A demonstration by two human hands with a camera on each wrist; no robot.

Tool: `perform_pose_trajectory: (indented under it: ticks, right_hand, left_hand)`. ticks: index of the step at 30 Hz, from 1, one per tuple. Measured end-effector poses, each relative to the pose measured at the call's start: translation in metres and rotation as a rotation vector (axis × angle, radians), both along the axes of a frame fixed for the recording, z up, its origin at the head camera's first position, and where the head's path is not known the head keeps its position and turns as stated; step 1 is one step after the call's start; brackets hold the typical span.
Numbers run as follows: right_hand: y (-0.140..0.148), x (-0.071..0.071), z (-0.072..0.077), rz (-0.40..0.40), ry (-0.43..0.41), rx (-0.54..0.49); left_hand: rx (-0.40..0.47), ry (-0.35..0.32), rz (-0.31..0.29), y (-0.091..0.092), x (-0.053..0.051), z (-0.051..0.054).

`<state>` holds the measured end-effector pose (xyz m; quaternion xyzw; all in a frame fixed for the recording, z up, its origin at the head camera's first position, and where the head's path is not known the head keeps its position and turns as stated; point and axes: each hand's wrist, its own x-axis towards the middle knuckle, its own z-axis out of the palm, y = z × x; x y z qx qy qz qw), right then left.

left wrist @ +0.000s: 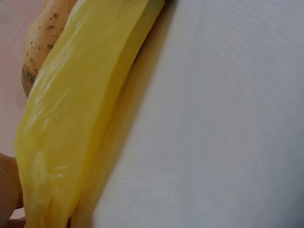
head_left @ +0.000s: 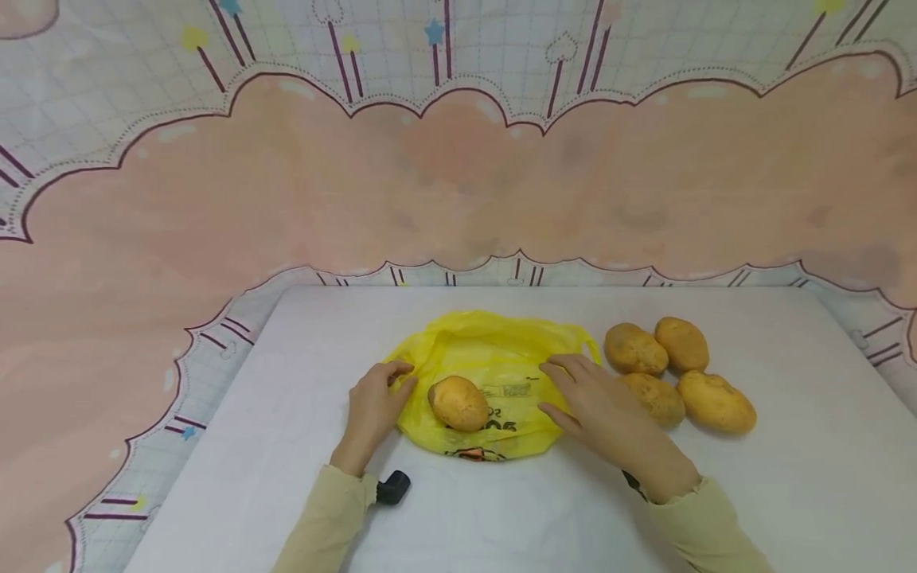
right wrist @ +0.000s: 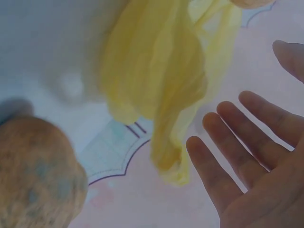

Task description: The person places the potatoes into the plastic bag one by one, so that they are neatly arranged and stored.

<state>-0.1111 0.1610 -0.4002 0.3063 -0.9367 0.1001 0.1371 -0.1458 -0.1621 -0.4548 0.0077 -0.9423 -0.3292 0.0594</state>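
A yellow plastic bag [head_left: 516, 350] lies spread on the table, its far rim raised in folds. One potato [head_left: 458, 403] rests on the bag's left half; whether it is inside I cannot tell. At the bag's left edge, my left hand [head_left: 376, 406] pinches the plastic, which gathers toward its fingers [left wrist: 8, 183] in the left wrist view. My right hand [head_left: 609, 414] is over the bag's right side, holding nothing. Its fingers [right wrist: 232, 159] are spread and nearly straight beside the yellow folds [right wrist: 156, 71], apart from them in the right wrist view.
Several potatoes [head_left: 683, 344] sit in a cluster to the right of the bag, one partly behind my right hand. The table [head_left: 236, 469] has a white cover. Behind it hangs a patterned cloth [head_left: 458, 183]. A black wrist device [head_left: 393, 487] juts from the left sleeve.
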Motion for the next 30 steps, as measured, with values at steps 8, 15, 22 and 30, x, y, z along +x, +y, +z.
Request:
perform_pose_trajectory:
  ticks: [8, 15, 22, 30]
  right_hand:
    - [0.016, 0.003, 0.0, 0.003, -0.007, -0.003]
    - [0.03, 0.007, 0.001, -0.029, 0.013, 0.02]
    - [0.046, 0.009, -0.003, -0.04, 0.021, -0.022]
    - [0.068, 0.011, -0.009, -0.07, -0.003, -0.032]
  left_hand:
    - [-0.015, 0.043, -0.002, -0.001, 0.002, -0.002]
    - [-0.027, 0.038, -0.003, -0.002, -0.001, -0.001]
    - [-0.034, 0.032, -0.008, -0.001, -0.001, 0.001]
    - [-0.033, 0.02, -0.004, 0.0, -0.001, -0.001]
